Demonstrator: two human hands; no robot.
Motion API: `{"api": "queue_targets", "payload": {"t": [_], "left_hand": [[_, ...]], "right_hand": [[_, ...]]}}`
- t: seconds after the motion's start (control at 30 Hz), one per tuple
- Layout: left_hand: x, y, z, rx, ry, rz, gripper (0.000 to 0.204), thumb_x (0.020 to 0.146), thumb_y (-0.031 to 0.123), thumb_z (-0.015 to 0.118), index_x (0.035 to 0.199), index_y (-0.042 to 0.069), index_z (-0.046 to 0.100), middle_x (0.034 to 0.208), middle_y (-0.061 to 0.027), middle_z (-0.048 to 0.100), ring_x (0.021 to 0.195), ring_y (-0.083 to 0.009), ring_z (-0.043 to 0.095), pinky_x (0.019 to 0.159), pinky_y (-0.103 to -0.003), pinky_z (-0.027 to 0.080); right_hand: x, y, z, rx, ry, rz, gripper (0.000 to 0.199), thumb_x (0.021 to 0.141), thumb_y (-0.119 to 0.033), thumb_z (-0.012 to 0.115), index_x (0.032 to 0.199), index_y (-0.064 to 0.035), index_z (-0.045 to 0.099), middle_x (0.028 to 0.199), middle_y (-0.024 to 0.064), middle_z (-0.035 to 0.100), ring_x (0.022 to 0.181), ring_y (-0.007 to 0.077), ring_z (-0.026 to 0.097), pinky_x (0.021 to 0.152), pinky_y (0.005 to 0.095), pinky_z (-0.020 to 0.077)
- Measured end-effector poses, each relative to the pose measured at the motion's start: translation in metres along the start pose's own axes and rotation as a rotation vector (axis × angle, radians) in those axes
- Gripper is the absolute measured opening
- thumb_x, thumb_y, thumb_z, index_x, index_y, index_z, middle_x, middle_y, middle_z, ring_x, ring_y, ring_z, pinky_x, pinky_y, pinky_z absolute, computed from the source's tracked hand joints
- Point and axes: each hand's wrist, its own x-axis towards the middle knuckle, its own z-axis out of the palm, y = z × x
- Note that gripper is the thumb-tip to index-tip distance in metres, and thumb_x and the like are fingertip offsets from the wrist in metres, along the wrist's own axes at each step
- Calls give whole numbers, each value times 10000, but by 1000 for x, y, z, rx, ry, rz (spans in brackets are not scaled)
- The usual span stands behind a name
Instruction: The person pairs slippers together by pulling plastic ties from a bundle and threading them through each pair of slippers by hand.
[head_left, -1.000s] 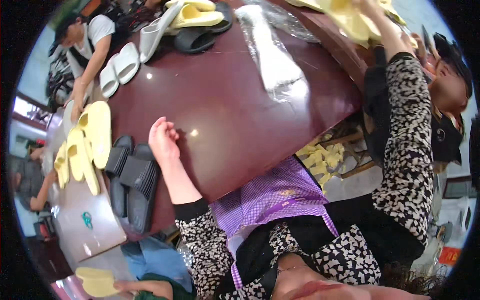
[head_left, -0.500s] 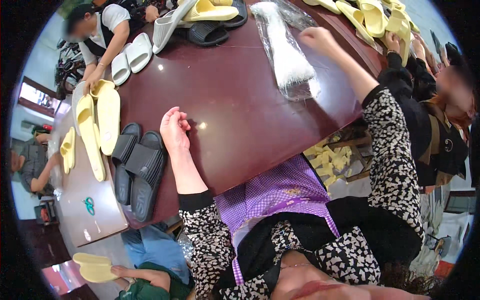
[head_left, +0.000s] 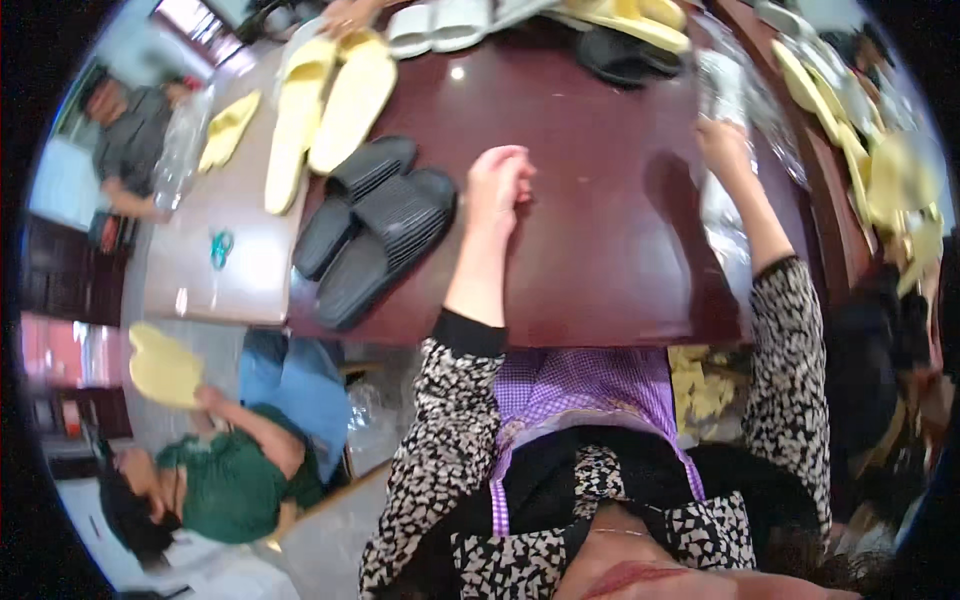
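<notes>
My left hand (head_left: 502, 185) is closed above the dark red table, its fingers curled in; whatever they may hold is hidden. Just left of it lies a pair of black slide sandals (head_left: 385, 235) with ribbed straps, one partly over the other. My right hand (head_left: 725, 145) is closed over a bundle of white strands (head_left: 722, 80) in a clear plastic bag. Motion blurs it, and I cannot make out what its fingers grip. A black slide (head_left: 622, 58) lies at the table's far side, under yellow slides (head_left: 635, 22).
White slides (head_left: 462, 22) and a yellow pair (head_left: 350, 100) sit farther left. Green scissors (head_left: 221, 250) lie on the side table (head_left: 200, 290). More yellow slides (head_left: 815, 95) line the right. A person in green (head_left: 235, 470) holds a yellow sole (head_left: 165, 365). Yellow scraps (head_left: 700, 390) lie below the table.
The view has turned, so the table and sandals appear shifted right. My right hand has come from beside the bagged bundle to over it. My left hand remains curled above the table.
</notes>
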Motion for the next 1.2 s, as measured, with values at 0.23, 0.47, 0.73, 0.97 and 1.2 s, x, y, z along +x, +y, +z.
{"api": "queue_targets", "payload": {"t": [0.23,0.47,0.73,0.97,1.2], "left_hand": [[-27,27,9,391,161,508,127,827,52,573,940,2,603,708,-55,596,595,-137,558,569,-248,463],[-78,97,-120,1163,419,757,184,755,39,608,938,17,605,931,-133,597,912,-282,554,819,-368,441],[-39,99,-209,1454,64,580,249,731,90,646,963,10,604,912,-143,594,838,-314,569,758,-379,456],[-23,96,-157,1402,-92,401,289,692,149,701,929,13,606,794,-126,567,714,-275,574,655,-353,463],[-22,42,-20,1422,-184,358,416,672,270,740,894,-41,573,789,-148,580,714,-245,577,646,-346,460]], "right_hand": [[20,-51,-94,1034,239,241,164,860,-36,558,985,-12,660,877,64,666,758,159,605,689,261,467],[5,-53,-110,1890,347,217,159,877,-54,576,1015,-4,638,939,63,644,773,123,576,663,253,444],[-19,-74,-51,2075,274,506,160,887,-83,571,1026,-26,627,792,28,594,611,102,490,558,237,408],[-25,-76,-52,2142,222,409,162,891,-105,570,1018,-23,627,728,37,570,596,96,474,532,234,394],[-28,-75,-71,2061,318,389,151,882,-94,577,1000,-20,635,767,61,605,635,103,517,561,222,415]]}}
